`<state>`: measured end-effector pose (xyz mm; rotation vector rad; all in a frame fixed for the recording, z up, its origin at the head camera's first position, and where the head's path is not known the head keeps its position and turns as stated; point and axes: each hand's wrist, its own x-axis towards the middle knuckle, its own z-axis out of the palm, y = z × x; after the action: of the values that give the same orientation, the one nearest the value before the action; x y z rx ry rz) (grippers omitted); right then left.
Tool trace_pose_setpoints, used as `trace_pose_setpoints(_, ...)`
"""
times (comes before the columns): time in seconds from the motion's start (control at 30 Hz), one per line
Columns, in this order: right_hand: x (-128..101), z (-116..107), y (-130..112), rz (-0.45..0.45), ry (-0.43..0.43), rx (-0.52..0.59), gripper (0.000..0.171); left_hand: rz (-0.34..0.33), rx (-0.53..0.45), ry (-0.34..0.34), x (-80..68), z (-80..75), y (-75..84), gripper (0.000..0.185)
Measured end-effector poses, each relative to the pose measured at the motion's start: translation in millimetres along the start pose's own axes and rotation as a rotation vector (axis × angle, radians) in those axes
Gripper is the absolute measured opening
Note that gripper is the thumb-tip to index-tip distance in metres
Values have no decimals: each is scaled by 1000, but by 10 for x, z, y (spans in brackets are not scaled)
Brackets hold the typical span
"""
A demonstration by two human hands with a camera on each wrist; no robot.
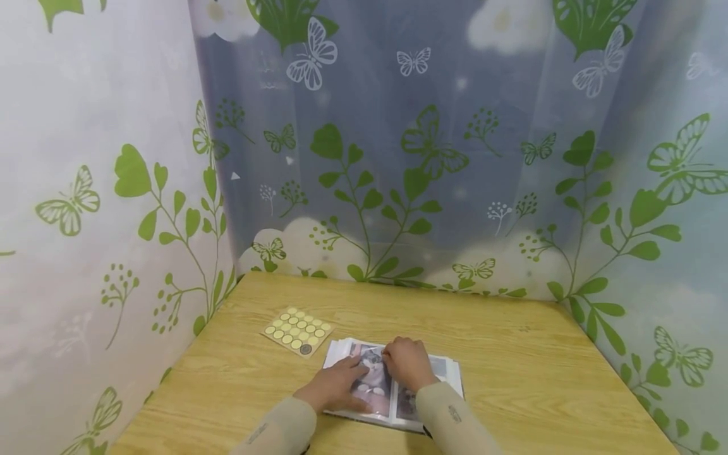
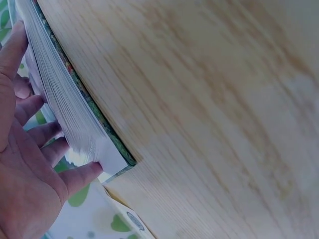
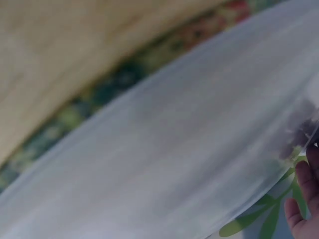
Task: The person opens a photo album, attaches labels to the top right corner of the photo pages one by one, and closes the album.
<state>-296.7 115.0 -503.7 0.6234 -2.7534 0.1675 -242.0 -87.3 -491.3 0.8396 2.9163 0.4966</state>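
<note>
A photo album (image 1: 338, 349) is being supported by the wood-grained table (image 1: 512, 341), near its front edge, with two facing pages being displayed. On the left page, a cat photo (image 1: 375, 387) is being shown under clear film; a second photo (image 1: 406, 404) is being partly covered on the right page by the right arm.

The left page is being touched by the left hand (image 1: 339, 382), its fingers being held spread across the outer margin and photo. In the left wrist view, the stacked page edges (image 2: 65, 84) are being bordered by a patterned cover (image 2: 94, 109).

The right hand (image 1: 408, 363) is being held with bent fingers over the upper middle of the album, beside the cat photo. Whether film or photo is being pinched cannot be determined, the fingertips being hidden.

Just beyond the album's far left corner, a sheet of round yellow stickers (image 1: 298, 331) is being supported flat, one circle being marked dark. The table is being enclosed by butterfly-and-leaf printed cloth (image 1: 375, 208).
</note>
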Motion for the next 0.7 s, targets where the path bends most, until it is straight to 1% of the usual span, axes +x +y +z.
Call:
trace_pose_setpoints(0.1, -43, 4, -25, -17, -36, -55, 14, -8, 5, -2, -9, -7, 10, 80)
trace_pose_setpoints(0.17, -85, -1, -44, -33, -43, -77, 16, -9, 9, -1, -9, -10, 17, 80)
trace_pose_setpoints(0.3, -204, -39, -102, -47, -43, -80, 26, -7, 18, 1, -6, 5, 26, 79)
trace_pose_setpoints(0.37, -266, -49, -135, -43, -49, -68, 32, -8, 17, -1, -5, 17, 24, 78)
trace_pose_setpoints(0.53, -385, -39, -216, 14, -118, 23, 47, -13, 12, -19, 6, 23, 12, 77)
trace_pose_setpoints(0.6, -412, -36, -241, 44, -144, 62, 51, -16, 13, -24, 9, 17, 9, 76)
trace_pose_setpoints(0.7, -424, -31, -260, 73, -155, 98, 53, -18, 15, -31, 16, 12, 1, 77)
